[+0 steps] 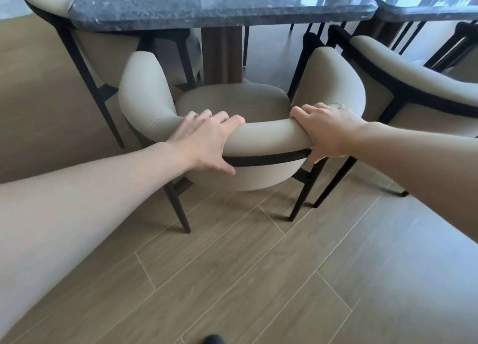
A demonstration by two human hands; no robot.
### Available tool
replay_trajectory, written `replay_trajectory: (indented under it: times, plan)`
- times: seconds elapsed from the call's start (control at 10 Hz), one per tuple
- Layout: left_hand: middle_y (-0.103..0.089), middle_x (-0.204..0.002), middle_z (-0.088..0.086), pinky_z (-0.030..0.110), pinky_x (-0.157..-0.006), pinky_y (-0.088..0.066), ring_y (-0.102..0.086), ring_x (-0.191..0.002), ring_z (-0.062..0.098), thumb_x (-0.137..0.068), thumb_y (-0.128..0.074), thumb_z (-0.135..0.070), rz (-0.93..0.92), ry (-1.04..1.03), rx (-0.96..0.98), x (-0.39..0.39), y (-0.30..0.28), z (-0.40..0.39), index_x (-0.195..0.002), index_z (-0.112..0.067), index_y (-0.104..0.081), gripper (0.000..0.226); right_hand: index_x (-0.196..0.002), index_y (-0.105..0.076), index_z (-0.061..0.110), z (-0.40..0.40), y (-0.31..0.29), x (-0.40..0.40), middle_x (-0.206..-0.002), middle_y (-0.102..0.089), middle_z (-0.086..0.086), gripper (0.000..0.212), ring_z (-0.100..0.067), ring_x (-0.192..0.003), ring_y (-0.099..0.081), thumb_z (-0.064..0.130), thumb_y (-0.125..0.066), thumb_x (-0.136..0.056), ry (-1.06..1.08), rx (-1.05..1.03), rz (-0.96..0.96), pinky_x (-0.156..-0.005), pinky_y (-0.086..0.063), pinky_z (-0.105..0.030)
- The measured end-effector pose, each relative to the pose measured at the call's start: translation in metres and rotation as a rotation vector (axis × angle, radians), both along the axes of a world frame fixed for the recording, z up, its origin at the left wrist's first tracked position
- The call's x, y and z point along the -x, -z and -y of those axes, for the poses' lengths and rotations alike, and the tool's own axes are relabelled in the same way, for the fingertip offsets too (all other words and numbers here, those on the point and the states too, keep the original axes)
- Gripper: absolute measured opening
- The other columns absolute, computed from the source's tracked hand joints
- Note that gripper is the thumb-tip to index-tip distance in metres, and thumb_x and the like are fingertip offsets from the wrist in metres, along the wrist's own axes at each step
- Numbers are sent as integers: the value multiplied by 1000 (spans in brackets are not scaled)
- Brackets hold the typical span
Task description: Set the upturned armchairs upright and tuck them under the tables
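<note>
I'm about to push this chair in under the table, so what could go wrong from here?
The armchair's arms could catch the edge of the dark stone table. It stands close to the neighbouring armchair, so the frames may scrape. Both hands, left and right, grip the backrest, so pushing hard could tip it.

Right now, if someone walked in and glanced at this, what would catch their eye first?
Two bare forearms reach in from below, the left hand and right hand gripping the padded curved back of a beige armchair standing upright at centre. Beyond it, a dark stone table spans the top, its edge over the seat's far side. More beige chairs flank it.
</note>
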State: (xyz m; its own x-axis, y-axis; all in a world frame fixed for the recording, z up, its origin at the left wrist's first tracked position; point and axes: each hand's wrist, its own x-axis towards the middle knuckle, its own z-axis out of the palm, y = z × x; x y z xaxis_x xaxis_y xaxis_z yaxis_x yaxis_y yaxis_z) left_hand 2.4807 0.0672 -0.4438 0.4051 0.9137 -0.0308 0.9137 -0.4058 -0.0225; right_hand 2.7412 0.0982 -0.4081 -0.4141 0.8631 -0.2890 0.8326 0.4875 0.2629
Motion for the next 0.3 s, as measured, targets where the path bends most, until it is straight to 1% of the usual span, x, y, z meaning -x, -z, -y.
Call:
replay_trajectory:
  times: [0.1,0.2,0.3]
  plan:
    - [-57,-129,-3,43,-102,-39,-53,-114,28,-66,-77,-70,92,-41,106,1,-9,3,-141,-37,-38,91,-131,-38,19,7,-2,9,-119,-52,-3,89,-29,-113,-50,34,-91,-61,69,28,14,-74,-56,-47]
    - [-49,-147,-1,45,-113,-33,-46,-133,28,-77,-73,-63,365,-132,216,0,-25,20,-148,-37,-37,84,-138,-37,14,20,-13,24,-129,-46,-9,84,-31,-115,-47,19,-85,-70,194,53,-42,-72,-53,-45]
    - [-47,-149,-2,47,-115,-34,-42,-139,24,-82,-72,-54,644,-228,216,-3,-37,36,-148,-38,-37,77,-139,-39,13,31,-25,33,-130,-45,-11,78,-30,-114,-47,21,-81,-75,273,76,-217,-77,-52,-47]
